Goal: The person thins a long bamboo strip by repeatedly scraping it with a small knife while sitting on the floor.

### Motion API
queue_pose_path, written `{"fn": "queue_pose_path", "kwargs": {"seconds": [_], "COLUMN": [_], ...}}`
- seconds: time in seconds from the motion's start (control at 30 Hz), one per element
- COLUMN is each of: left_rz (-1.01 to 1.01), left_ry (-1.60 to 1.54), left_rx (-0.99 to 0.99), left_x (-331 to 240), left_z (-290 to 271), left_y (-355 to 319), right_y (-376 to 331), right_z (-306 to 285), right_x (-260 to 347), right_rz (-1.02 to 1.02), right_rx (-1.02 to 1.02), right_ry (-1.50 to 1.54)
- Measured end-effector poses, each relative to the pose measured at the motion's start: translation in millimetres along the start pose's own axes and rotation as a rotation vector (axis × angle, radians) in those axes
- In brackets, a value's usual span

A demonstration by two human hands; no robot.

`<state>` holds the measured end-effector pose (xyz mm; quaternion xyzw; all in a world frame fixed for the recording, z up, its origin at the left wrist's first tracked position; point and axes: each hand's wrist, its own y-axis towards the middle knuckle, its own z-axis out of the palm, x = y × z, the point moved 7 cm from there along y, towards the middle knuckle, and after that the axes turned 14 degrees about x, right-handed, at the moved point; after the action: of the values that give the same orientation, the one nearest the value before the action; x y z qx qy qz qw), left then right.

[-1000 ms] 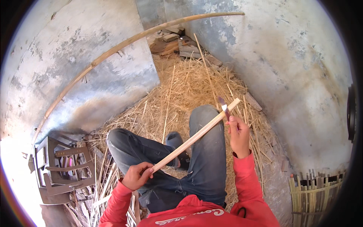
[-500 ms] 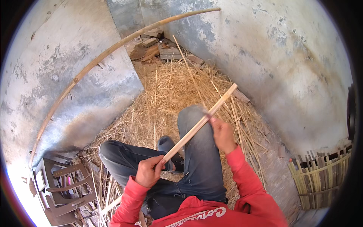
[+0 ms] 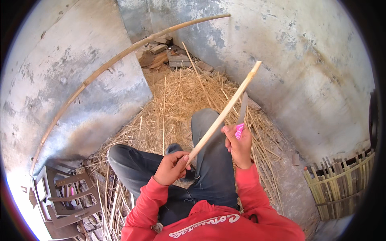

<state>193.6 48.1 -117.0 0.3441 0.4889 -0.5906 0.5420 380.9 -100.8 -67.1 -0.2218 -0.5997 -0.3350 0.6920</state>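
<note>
My left hand (image 3: pixel 173 168) is closed round the lower part of a pale bamboo strip (image 3: pixel 223 114), which slants up and away to the right over my knee. A knob-like joint shows near its far end. In my right hand (image 3: pixel 240 148) is a knife (image 3: pixel 243 108) with a pink handle, its blade pointing up and away from me. The blade stands just right of the strip, apart from it. My legs in dark jeans (image 3: pixel 215 160) are bent beneath both hands.
Straw-like shavings (image 3: pixel 181 92) and thin strips cover the floor. A long curved bamboo pole (image 3: pixel 86 82) leans across the left wall. A brown wooden frame (image 3: pixel 66 197) lies at lower left, a slatted bamboo basket (image 3: pixel 339 186) at right. Bricks (image 3: pixel 159 48) sit in the far corner.
The strip's far end has swung up and farther away. My right hand has drawn back from the strip, turning the knife upward so its blade shows. My left hand moved slightly right.
</note>
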Motion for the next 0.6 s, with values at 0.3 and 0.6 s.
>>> {"fn": "queue_pose_path", "kwargs": {"seconds": [0.3, 0.6], "left_rz": [-0.073, -0.062], "left_ry": [-0.354, -0.303], "left_rx": [0.238, 0.34], "left_x": [17, 34], "left_z": [23, 35], "left_y": [-65, -81], "right_y": [-12, -15], "right_z": [23, 6], "right_x": [51, 30], "right_rz": [-0.2, -0.097], "right_rx": [0.055, 0.064], "right_ry": [-0.157, -0.011]}}
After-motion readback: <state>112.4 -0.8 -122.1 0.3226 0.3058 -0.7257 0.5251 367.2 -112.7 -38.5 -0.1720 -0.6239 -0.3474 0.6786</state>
